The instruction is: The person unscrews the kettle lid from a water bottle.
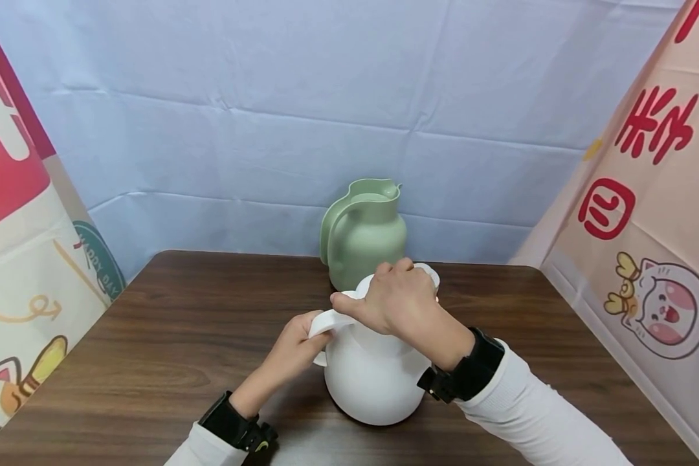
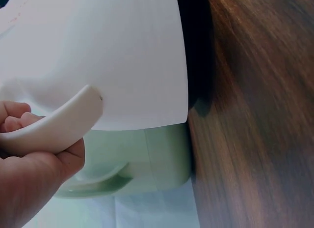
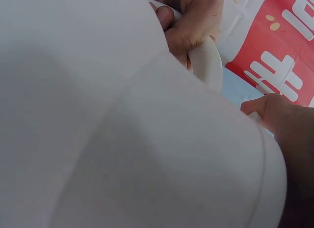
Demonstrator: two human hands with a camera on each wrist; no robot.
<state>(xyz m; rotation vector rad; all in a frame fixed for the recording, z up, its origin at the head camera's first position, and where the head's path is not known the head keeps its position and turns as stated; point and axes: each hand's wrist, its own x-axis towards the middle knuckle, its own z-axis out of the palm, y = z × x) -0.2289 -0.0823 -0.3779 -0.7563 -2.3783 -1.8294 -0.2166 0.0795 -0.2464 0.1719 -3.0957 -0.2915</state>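
Note:
A white jug [image 1: 373,382] with a rounded body stands on the brown wooden table [image 1: 210,323]. My left hand [image 1: 294,343] grips its curved handle [image 2: 59,125], fingers wrapped round it, on the jug's left side. Over the jug's mouth lies my right hand [image 1: 402,301], its fingers bent down onto the lid [image 1: 364,286], most of which the hand covers. The pale spout rim shows just beyond the right fingers. In the right wrist view the jug's white wall fills most of the picture, with the right thumb at the top rim.
A green jug [image 1: 369,246] of similar shape stands close behind the white one, near the table's back edge. A pale blue cloth [image 1: 268,149] hangs behind the table. Printed sheets [image 1: 646,259] flank both sides.

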